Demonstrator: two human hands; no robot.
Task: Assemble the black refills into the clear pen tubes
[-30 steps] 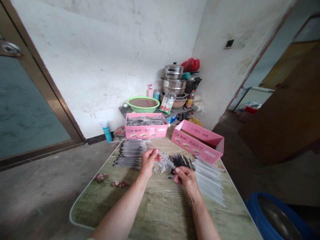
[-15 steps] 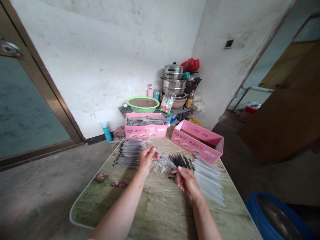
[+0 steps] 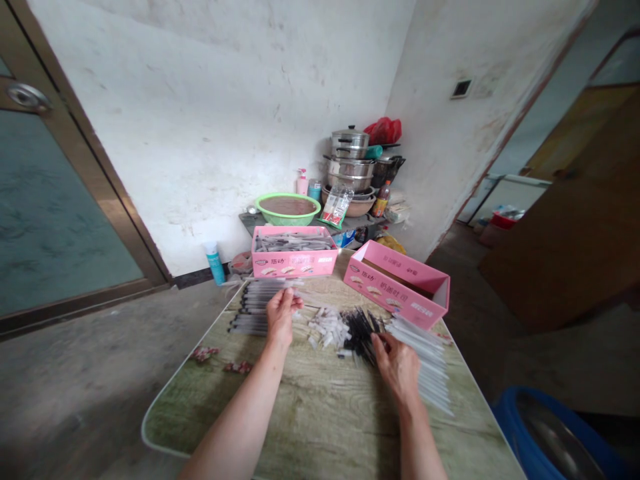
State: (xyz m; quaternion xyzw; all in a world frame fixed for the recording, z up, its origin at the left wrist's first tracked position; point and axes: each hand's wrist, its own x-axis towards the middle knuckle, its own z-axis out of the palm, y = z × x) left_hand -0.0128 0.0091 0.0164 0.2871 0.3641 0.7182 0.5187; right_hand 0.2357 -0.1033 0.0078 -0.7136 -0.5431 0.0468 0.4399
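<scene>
My left hand is closed in a pinch beside a row of clear pens with black ends. A thin, blurred, translucent pen shows at its fingertips. My right hand reaches to the pile of slim black pen parts, its thumb and forefinger drawn together at the pile's right edge. What lies between those fingers is too small to make out. Between the hands is a heap of short whitish caps. Long clear tubes lie side by side to the right, partly behind my right hand.
A pink box full of pens stands at the table's back. Another pink box sits at the back right. Beyond are a green basin and stacked pots. A blue tub stands beside the table.
My left hand has moved left, away from the whitish caps toward the pen row. My right hand has shifted right, from the caps to the black parts.
</scene>
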